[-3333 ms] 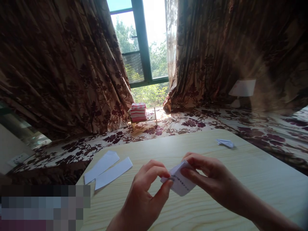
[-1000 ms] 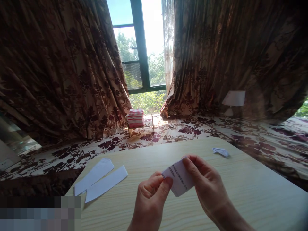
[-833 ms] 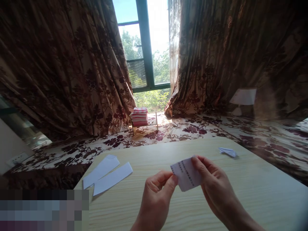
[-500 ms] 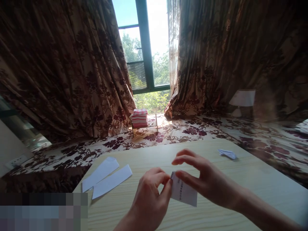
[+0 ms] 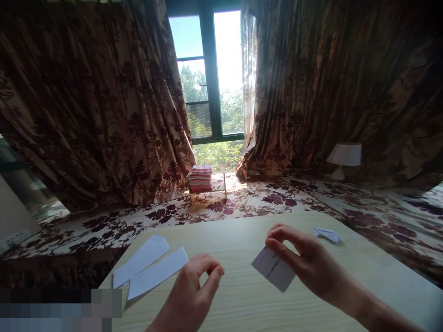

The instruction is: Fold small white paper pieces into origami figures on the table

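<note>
My right hand [image 5: 304, 258] is closed in a pinch on a small piece of paper [image 5: 275, 269] with a line of dark print. The paper hangs at a tilt over the table, and its upper right part is hidden by my fingers. To its left, my left hand [image 5: 195, 286] is held with thumb and forefinger tips together in a ring; nothing shows between them. Beyond that hand lie two white paper strips [image 5: 157, 272], side by side and slanting. A small folded piece of white paper [image 5: 327, 234] rests at the table's far right.
The pale wooden table [image 5: 221, 240] ends at a ledge covered in flowered cloth [image 5: 242, 203]. On the ledge stand a small rack with a stack of pink-striped cloths [image 5: 201, 179] and a white lamp [image 5: 344, 154]. Patterned curtains [image 5: 138, 92] flank the window.
My left hand has let go of the printed paper and moved left. My right hand has closed on the paper, which has moved right and turned. The camera view has tilted up slightly.
</note>
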Available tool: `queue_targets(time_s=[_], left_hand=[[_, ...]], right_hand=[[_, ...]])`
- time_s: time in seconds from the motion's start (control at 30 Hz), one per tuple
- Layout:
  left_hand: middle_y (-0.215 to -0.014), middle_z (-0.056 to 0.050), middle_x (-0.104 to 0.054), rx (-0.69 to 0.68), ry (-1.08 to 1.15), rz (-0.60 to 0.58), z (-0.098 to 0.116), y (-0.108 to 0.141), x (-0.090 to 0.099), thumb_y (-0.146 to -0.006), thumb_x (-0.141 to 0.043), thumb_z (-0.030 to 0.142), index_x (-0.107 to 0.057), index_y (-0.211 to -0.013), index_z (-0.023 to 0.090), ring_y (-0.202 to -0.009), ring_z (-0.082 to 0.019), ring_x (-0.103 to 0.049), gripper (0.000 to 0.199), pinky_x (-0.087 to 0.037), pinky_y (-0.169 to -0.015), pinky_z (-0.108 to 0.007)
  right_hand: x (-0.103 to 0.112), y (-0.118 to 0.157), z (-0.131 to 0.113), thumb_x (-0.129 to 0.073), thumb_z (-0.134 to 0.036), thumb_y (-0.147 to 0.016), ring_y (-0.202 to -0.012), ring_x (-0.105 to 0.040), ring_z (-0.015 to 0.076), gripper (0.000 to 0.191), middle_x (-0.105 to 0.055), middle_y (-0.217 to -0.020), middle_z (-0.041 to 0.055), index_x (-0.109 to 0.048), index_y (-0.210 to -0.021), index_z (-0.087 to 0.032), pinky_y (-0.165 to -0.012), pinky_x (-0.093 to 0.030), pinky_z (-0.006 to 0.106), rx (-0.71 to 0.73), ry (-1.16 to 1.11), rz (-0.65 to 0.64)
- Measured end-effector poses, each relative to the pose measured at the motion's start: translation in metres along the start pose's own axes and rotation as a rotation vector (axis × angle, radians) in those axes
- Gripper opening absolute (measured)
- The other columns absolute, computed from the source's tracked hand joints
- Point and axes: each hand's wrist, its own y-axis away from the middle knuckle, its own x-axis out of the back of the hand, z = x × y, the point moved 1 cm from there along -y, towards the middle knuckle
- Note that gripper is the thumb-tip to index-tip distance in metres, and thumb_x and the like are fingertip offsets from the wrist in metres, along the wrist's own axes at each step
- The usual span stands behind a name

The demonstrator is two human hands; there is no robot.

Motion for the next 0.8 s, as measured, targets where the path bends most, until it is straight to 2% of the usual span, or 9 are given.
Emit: queue_targets(time_s=[0.1, 0.2, 0.4, 0.47, 0.57, 0.63, 0.7, 0.77, 0.8], left_hand=[[-0.084, -0.003, -0.063, -0.085, 0.041, -0.027, 0.024, -0.008, 0.001, -0.083, -0.058, 0.027, -0.062, -0.079, 0.017, -0.084, -0.018, -0.058, 0.011, -0.042, -0.080, -0.027], [-0.072, -0.001, -0.060, -0.131, 0.014, -0.086, 0.037, -0.013, -0.003, -0.084, -0.053, 0.018, -0.059, -0.064, 0.017, -0.074, -0.014, -0.056, 0.021, -0.041, -0.074, -0.025], [-0.066, 0.000, -0.061, -0.137, -0.153, -0.240, 0.036, -0.010, -0.001, -0.081, -0.055, 0.015, -0.060, -0.059, 0.016, -0.071, -0.015, -0.056, 0.023, -0.040, -0.073, -0.027], [-0.065, -0.001, -0.060, -0.163, -0.190, -0.263, 0.038, -0.009, -0.001, -0.080, -0.056, 0.014, -0.058, -0.056, 0.017, -0.071, -0.015, -0.055, 0.025, -0.040, -0.074, -0.028], [-0.064, 0.000, -0.059, -0.195, -0.184, -0.298, 0.042, -0.008, -0.001, -0.080, -0.055, 0.012, -0.059, -0.055, 0.017, -0.071, -0.015, -0.055, 0.026, -0.040, -0.076, -0.029], [-0.062, 0.000, -0.058, -0.202, -0.168, -0.309, 0.040, -0.006, 0.002, -0.081, -0.054, 0.012, -0.060, -0.054, 0.017, -0.070, -0.015, -0.054, 0.028, -0.040, -0.076, -0.029], [-0.061, -0.001, -0.057, -0.149, -0.126, -0.289, 0.031, -0.002, 0.008, -0.082, -0.054, 0.015, -0.061, -0.053, 0.017, -0.067, -0.015, -0.054, 0.030, -0.040, -0.075, -0.030], [-0.064, -0.002, -0.059, -0.006, 0.011, -0.208, 0.014, 0.003, 0.010, -0.082, -0.056, 0.024, -0.066, -0.055, 0.017, -0.070, -0.017, -0.055, 0.030, -0.040, -0.072, -0.030], [-0.069, -0.003, -0.062, 0.101, 0.155, -0.118, 0.004, 0.007, 0.008, -0.083, -0.057, 0.029, -0.069, -0.059, 0.017, -0.072, -0.018, -0.057, 0.030, -0.041, -0.071, -0.029]], right_hand=[[-0.012, 0.005, -0.009, -0.048, -0.032, -0.092, -0.067, -0.053, 0.0125, 0.024, -0.055, -0.072, -0.0008, -0.056, -0.073, -0.019, -0.061, -0.041, 0.023, 0.020, -0.083, -0.067], [-0.018, 0.009, -0.010, -0.049, -0.032, -0.092, -0.070, -0.053, 0.0123, 0.023, -0.056, -0.075, -0.0003, -0.057, -0.074, -0.019, -0.062, -0.042, 0.023, 0.017, -0.124, -0.110], [-0.007, 0.012, -0.011, -0.056, -0.017, -0.086, -0.070, -0.053, 0.0111, 0.013, -0.060, -0.079, -0.0005, -0.060, -0.074, -0.019, -0.066, -0.041, 0.023, 0.141, 0.100, -0.401], [-0.009, 0.011, -0.017, -0.055, -0.015, -0.086, -0.070, -0.052, 0.0115, 0.016, -0.061, -0.077, 0.0001, -0.061, -0.071, -0.018, -0.066, -0.040, 0.024, 0.207, 0.184, -0.456], [-0.015, 0.007, -0.022, -0.052, -0.010, -0.085, -0.069, -0.053, 0.0118, 0.020, -0.060, -0.074, 0.0012, -0.061, -0.068, -0.017, -0.063, -0.040, 0.023, 0.251, 0.158, -0.487], [-0.010, 0.004, -0.014, -0.052, -0.010, -0.085, -0.070, -0.055, 0.0121, 0.019, -0.061, -0.075, 0.0017, -0.061, -0.070, -0.018, -0.063, -0.042, 0.022, 0.236, 0.106, -0.483], [0.005, 0.003, 0.002, -0.051, -0.016, -0.087, -0.069, -0.056, 0.0131, 0.021, -0.061, -0.076, 0.0021, -0.061, -0.069, -0.018, -0.063, -0.043, 0.024, 0.195, 0.096, -0.423], [0.023, 0.004, 0.022, -0.052, -0.026, -0.088, -0.067, -0.057, 0.0152, 0.024, -0.061, -0.074, 0.0033, -0.062, -0.067, -0.019, -0.063, -0.045, 0.027, 0.114, 0.114, -0.234], [0.028, 0.008, 0.031, -0.055, -0.034, -0.087, -0.071, -0.058, 0.0173, 0.024, -0.063, -0.076, 0.0044, -0.063, -0.069, -0.020, -0.065, -0.046, 0.028, 0.043, 0.106, -0.106]])
